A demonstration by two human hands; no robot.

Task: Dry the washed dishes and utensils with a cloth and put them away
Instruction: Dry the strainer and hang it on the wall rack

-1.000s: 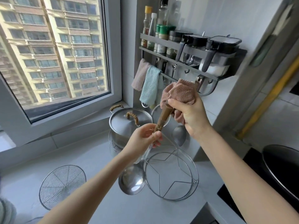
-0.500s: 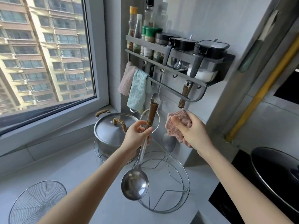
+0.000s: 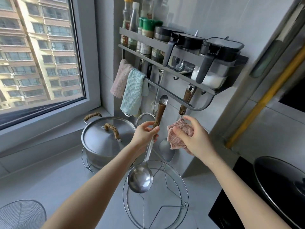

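The ladle (image 3: 150, 147) is hanging upright, bowl down, above the wire trivet (image 3: 185, 189) on the worktop (image 3: 66, 187). Its handle tip is pointing up toward the hooks (image 3: 175, 78), probably so it can be hung there. The left hand (image 3: 145, 133) is holding it, grip wrapped round the wooden handle. The right hand (image 3: 196, 139) is pinching the pink cloth (image 3: 177, 138) just beside the ladle, clear of it.

Upright steel ladle (image 3: 145, 164), bunched pink cloth (image 3: 179, 135)
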